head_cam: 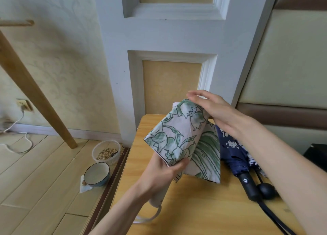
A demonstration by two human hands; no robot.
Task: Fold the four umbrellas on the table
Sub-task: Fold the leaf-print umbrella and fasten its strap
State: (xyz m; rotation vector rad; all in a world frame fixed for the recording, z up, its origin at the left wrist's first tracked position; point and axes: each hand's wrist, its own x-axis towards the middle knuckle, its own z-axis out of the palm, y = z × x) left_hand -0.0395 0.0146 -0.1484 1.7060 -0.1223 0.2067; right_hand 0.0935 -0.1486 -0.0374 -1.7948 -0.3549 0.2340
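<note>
A white umbrella with a green flower print is held tilted above the wooden table. My left hand grips it near its white handle, with the cloth pinched under my thumb. My right hand lies with straight fingers over the top end of its canopy. One loose panel hangs down to the right. A dark blue umbrella with white print lies on the table at the right, under my right forearm, its black handle pointing toward me. A second black handle with a round knob lies beside it.
On the wooden floor to the left stand a clear plastic tub of grain and a blue-rimmed bowl. A slanted wooden post and a white cable are further left. The wall and white panelling rise just behind the table.
</note>
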